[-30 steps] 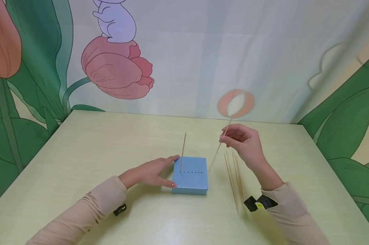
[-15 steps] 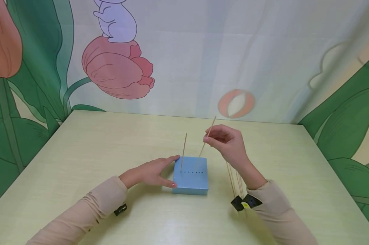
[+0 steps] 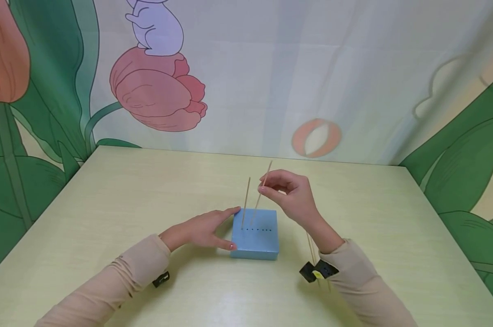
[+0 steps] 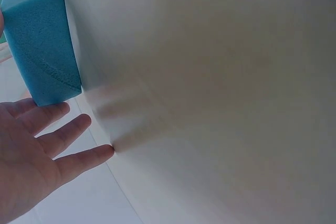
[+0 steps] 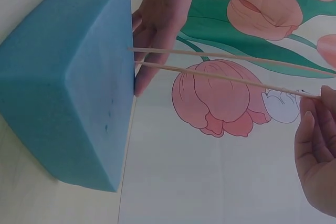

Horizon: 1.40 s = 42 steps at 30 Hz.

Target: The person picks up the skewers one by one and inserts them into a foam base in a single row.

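Host: And the left hand (image 3: 203, 229) sat at nine o'clock of the blue block (image 3: 256, 244), fingers spread wide!

Partner: Touching, not clenched: thumb at the block's eight o'clock side, forefinger up at the ten-thirty corner. The left wrist view showed fingers fanned out, some of them clear of the block.

Host: Over to the right hand (image 3: 291, 193), between one and two o'clock of the block.

Partner: A pinch there! Thumb and fingertips gripped a thin stick (image 3: 257, 200), which leaned with its top towards one o'clock. Its lower tip was right by the row of holes (image 3: 257, 230).

Host: In a hole?

Partner: Couldn't tell; the tip was too faint.

Host: And the neighbour?

Partner: A standing stick (image 3: 245, 203), nearly upright, its foot at the row's nine o'clock end.

Host: Loose sticks (image 3: 311, 249), too, on the table (image 3: 181, 190), between three and four o'clock of the block, partly hidden by the right arm.
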Each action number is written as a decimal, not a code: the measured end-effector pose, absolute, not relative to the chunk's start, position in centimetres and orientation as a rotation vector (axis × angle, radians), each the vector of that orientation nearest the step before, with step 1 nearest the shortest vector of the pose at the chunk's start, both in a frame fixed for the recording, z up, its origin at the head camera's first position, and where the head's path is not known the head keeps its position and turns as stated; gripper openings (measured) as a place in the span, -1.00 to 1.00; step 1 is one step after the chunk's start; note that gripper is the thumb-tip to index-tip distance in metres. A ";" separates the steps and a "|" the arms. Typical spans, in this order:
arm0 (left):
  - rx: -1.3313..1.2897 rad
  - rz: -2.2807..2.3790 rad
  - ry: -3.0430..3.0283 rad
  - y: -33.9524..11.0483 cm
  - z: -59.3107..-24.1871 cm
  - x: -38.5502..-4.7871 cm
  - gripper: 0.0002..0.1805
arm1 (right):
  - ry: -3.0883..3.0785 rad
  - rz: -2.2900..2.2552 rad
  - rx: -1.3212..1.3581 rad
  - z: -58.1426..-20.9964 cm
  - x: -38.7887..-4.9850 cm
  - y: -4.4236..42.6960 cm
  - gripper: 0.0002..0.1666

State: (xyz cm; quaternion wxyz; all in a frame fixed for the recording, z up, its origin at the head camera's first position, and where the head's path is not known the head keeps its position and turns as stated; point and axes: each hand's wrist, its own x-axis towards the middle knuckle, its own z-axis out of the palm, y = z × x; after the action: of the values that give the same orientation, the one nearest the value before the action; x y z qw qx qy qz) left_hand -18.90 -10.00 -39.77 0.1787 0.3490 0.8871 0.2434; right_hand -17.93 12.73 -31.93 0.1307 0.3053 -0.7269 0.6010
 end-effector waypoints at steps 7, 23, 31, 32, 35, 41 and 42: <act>0.992 0.679 2.512 -10.0 -39.8 -18.9 0.06 | -2.104 1.719 0.948 -32.3 -18.0 12.3 -0.87; 1.009 0.702 2.510 -10.0 -39.8 -18.9 0.05 | -2.178 1.612 1.003 -33.5 -18.0 11.9 -0.90; 1.001 0.695 2.503 -10.2 -40.0 -19.0 0.06 | -2.217 1.573 1.009 -33.6 -17.7 11.5 -0.92; 1.002 0.698 2.501 -10.2 -40.0 -19.0 0.07 | -2.221 1.569 1.009 -33.6 -17.7 11.5 -0.92; 1.006 0.705 2.498 -10.2 -40.0 -19.0 0.07 | -2.231 1.564 1.000 -33.8 -17.7 11.5 -0.93; 0.993 0.694 2.504 -10.2 -39.8 -18.9 0.06 | -2.228 1.555 0.991 -34.1 -17.7 11.6 -0.94; 0.993 0.692 2.505 -10.2 -39.8 -18.9 0.06 | -2.228 1.555 0.991 -34.1 -17.7 11.6 -0.94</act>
State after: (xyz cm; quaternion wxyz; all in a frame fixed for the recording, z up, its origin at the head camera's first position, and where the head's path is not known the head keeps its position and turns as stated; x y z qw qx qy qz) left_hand -18.85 -10.22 -39.80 0.1790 0.3512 0.8858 0.2448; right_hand -17.70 11.56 -34.15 0.1244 0.3400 -0.7643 0.5336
